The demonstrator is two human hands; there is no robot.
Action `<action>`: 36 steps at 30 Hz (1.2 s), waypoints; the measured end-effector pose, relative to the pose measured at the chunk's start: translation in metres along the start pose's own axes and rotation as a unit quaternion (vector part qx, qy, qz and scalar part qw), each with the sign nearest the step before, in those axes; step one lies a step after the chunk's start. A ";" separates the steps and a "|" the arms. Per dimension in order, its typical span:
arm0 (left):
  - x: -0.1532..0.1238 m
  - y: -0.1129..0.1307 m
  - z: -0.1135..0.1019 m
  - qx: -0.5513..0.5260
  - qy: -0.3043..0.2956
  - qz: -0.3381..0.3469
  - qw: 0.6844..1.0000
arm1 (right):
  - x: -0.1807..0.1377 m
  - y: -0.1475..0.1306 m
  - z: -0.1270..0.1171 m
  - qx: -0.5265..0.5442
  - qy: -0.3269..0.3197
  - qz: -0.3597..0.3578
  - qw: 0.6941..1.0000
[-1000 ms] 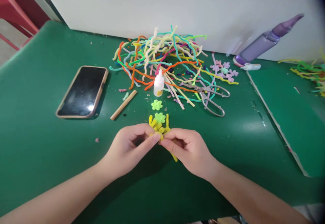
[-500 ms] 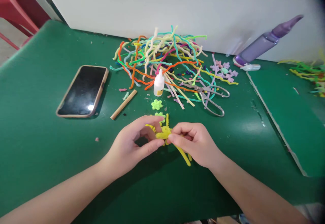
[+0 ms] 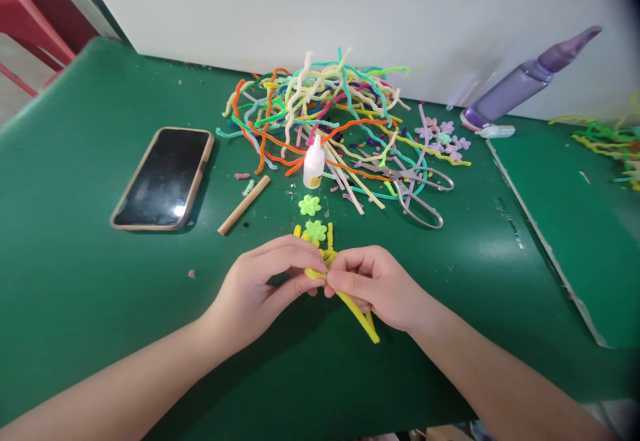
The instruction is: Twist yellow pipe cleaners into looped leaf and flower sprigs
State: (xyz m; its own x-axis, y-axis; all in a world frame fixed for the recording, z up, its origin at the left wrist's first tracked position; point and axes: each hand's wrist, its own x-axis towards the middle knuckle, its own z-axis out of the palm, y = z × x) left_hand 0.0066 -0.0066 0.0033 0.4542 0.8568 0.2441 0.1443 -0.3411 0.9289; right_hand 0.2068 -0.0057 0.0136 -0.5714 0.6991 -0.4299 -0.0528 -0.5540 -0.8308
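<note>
Both my hands meet over the front of the table around a yellow pipe cleaner (image 3: 358,313), bent so that its long tails slant down to the right. My left hand (image 3: 273,281) pinches the short folded end between thumb and fingers. Thumb and forefinger of my right hand (image 3: 383,285) grip it close by. Behind my fingertips lie more yellow pipe cleaner pieces (image 3: 330,235), partly hidden by the hands. Just beyond them are a light green flower (image 3: 315,231) and a second green flower (image 3: 309,205), both flat on the table.
A white glue bottle (image 3: 314,166) stands before a tangled heap of coloured pipe cleaners (image 3: 320,104). Scissors (image 3: 410,184) and purple flowers (image 3: 445,139) lie right of it. A phone (image 3: 163,179) and a tan stick (image 3: 244,205) are left. A purple bottle (image 3: 515,94) leans by a green board (image 3: 565,227).
My left fingers have closed from an open curve onto the yellow pipe cleaner's folded end. Both hands have dropped slightly toward me, and the tails have shifted down with them.
</note>
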 end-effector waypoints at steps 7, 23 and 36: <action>0.000 0.001 0.002 -0.052 0.005 -0.065 0.996 | 0.003 0.002 0.002 -0.021 0.014 -0.021 0.999; -0.002 0.002 0.002 0.001 0.029 -0.086 0.996 | 0.000 0.004 0.003 -0.145 0.122 -0.087 0.978; 0.001 0.004 0.006 -0.066 0.063 -0.233 0.968 | 0.000 0.011 0.005 -0.481 0.174 -0.308 0.802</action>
State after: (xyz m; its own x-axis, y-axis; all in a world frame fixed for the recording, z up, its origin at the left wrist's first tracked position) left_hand 0.0130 -0.0096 0.0058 0.2544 0.9490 -0.1864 0.1901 0.1399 0.9717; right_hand 0.2018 -0.0141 0.0060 -0.4074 0.8831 0.2328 0.5153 0.4327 -0.7398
